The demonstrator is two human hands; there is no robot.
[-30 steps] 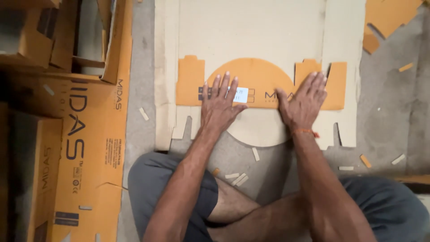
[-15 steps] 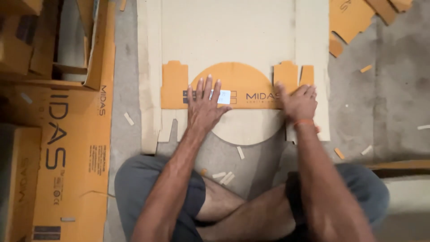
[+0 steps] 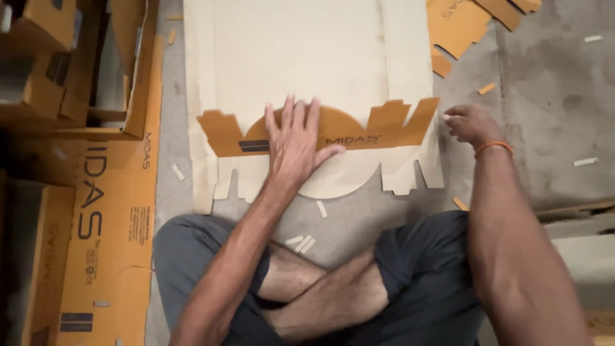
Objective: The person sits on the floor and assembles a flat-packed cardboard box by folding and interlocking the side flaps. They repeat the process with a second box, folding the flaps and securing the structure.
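I sit cross-legged on the floor over a large pale die-cut cardboard sheet (image 3: 301, 51). Its near flap (image 3: 391, 125), orange with a rounded middle and notched tabs, is folded back onto the sheet. My left hand (image 3: 296, 138) lies flat on the flap's middle with fingers spread, pressing it down. My right hand (image 3: 471, 123) hovers just off the flap's right end, fingers loosely curled, holding nothing; an orange band circles its wrist.
Flattened orange cartons (image 3: 109, 237) and stacked boxes (image 3: 45, 57) fill the left side. Orange cardboard offcuts (image 3: 461, 32) lie at the top right. Small pale scraps (image 3: 302, 242) are scattered on the grey concrete floor (image 3: 557, 96).
My right hand has lifted off the flap and moved right, beyond its end. My left hand stays pressed on the middle. The flap's right end now sits tilted upward.
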